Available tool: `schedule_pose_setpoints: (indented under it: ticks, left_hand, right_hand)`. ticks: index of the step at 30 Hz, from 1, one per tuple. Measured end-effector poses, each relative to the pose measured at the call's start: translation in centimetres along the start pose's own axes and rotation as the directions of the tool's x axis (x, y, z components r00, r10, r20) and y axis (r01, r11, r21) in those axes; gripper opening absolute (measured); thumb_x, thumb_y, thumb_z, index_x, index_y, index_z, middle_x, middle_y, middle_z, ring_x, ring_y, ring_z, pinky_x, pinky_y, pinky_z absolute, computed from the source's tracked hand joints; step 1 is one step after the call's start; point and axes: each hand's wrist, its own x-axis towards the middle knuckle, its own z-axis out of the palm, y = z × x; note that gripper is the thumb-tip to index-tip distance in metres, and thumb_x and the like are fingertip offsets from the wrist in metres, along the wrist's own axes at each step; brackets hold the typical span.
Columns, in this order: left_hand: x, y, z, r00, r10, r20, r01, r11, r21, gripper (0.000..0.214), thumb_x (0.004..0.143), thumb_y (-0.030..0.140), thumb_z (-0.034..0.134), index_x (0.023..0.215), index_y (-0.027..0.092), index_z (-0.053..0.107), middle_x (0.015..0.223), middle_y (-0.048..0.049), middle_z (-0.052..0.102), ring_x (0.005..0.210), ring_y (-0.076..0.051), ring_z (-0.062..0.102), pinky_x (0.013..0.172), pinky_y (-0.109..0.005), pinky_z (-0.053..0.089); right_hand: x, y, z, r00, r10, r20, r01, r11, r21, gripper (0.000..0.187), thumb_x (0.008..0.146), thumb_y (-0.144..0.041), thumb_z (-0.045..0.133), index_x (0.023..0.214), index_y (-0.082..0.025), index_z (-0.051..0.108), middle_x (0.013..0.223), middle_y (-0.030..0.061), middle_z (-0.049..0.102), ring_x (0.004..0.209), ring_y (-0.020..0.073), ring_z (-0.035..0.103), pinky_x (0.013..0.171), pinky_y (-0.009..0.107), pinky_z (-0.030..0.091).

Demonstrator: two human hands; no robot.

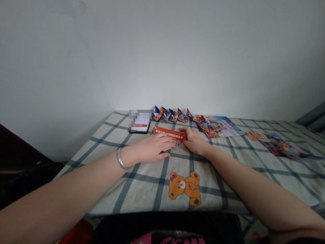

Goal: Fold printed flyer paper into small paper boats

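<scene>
A red folded paper leaflet (169, 132) with white printed characters lies in front of me on the checked cloth. My left hand (153, 147), with a silver bangle at the wrist, rests palm down across its left and near part. The fingers lie flat over the paper, hiding some of it, and a pale edge shows beneath them. At the leaflet's right end, my right hand (195, 140) has its thumb and index finger closed around the corner. Its other fingers are partly hidden.
Behind the leaflet stands a row of several folded colourful paper pieces (174, 115) near the wall. To their left is a phone (141, 122) with a lit screen. Printed leaflets (223, 126) and another glossy sheet (281, 145) lie on the right. The checked cloth (142, 189) covers the table.
</scene>
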Motion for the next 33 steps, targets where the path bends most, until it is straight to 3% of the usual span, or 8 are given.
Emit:
schedule_pose_setpoints:
  ticks: [7,10,12,14,18,25,33]
  left_hand:
    - [-0.1,0.1,-0.1,1.0,-0.016,-0.01,0.015,0.999,-0.05,0.031,0.093,0.028,0.058,0.123,0.019,0.06,0.126,-0.0077,0.063,0.121,-0.024,0.052,0.105,-0.04,0.041]
    - [-0.1,0.1,0.1,1.0,-0.023,-0.015,0.022,0.999,-0.049,0.032,0.094,0.028,0.057,0.124,0.018,0.059,0.126,-0.0082,0.063,0.12,-0.025,0.053,0.105,-0.041,0.042]
    - [-0.1,0.2,0.2,0.999,-0.03,-0.02,0.028,0.998,-0.058,0.032,0.093,0.026,0.057,0.124,0.018,0.058,0.126,-0.0082,0.063,0.12,-0.024,0.053,0.106,-0.041,0.042]
    - [-0.1,0.2,0.3,0.998,-0.051,-0.029,0.048,0.996,-0.069,0.032,0.091,0.023,0.058,0.123,0.017,0.058,0.126,-0.0085,0.063,0.119,-0.024,0.054,0.106,-0.041,0.043]
    - [-0.1,0.3,0.3,0.991,-0.129,-0.045,0.125,0.99,-0.072,0.031,0.088,0.021,0.059,0.118,0.014,0.056,0.122,-0.0114,0.062,0.114,-0.025,0.057,0.101,-0.042,0.047]
    - [-0.2,0.2,0.1,0.979,-0.185,-0.083,0.171,0.975,-0.144,0.038,0.085,0.023,0.06,0.121,0.016,0.052,0.125,-0.012,0.059,0.115,-0.027,0.057,0.101,-0.044,0.048]
    - [-0.2,-1.2,0.4,0.934,-0.204,-0.292,0.194,0.979,-0.063,0.039,0.081,0.006,0.045,0.118,0.015,0.054,0.122,-0.0128,0.058,0.125,-0.027,0.048,0.109,-0.05,0.043]
  right_hand:
    - [-0.2,0.0,-0.7,0.999,0.019,0.028,-0.02,0.999,0.039,0.048,0.078,-0.009,0.05,0.125,-0.019,0.046,0.13,0.0129,0.058,0.126,0.0244,0.051,0.111,0.044,0.037]
    - [-0.3,0.2,-1.1,0.992,-0.051,-0.111,0.059,0.996,0.066,0.046,0.073,-0.005,0.049,0.118,-0.02,0.049,0.129,0.0118,0.058,0.125,0.0233,0.052,0.109,0.044,0.04]
    - [-0.4,0.1,-1.4,0.962,-0.172,-0.212,0.183,0.983,0.031,0.039,0.073,-0.006,0.051,0.108,-0.021,0.054,0.132,0.0126,0.055,0.128,0.0242,0.05,0.11,0.045,0.04]
    - [-0.7,-0.2,-1.7,0.933,-0.298,-0.202,0.294,0.955,-0.047,0.024,0.077,-0.011,0.056,0.1,-0.02,0.06,0.136,0.0145,0.053,0.128,0.0266,0.05,0.108,0.046,0.042]
    - [-1.0,-1.2,-2.0,0.894,-0.423,-0.149,0.404,0.903,-0.146,0.013,0.084,-0.019,0.062,0.094,-0.021,0.069,0.138,0.0129,0.052,0.127,0.0287,0.05,0.103,0.048,0.046]
    - [-0.9,-1.1,-1.9,0.889,-0.445,-0.107,0.412,0.88,-0.238,0.014,0.086,-0.028,0.067,0.096,-0.022,0.076,0.135,0.011,0.057,0.127,0.0298,0.049,0.104,0.05,0.047]
    - [-0.8,-1.3,-2.3,0.863,-0.506,-0.006,0.468,0.802,-0.371,0.02,0.093,-0.026,0.059,0.105,-0.023,0.076,0.134,0.0065,0.062,0.127,0.0272,0.051,0.102,0.044,0.051]
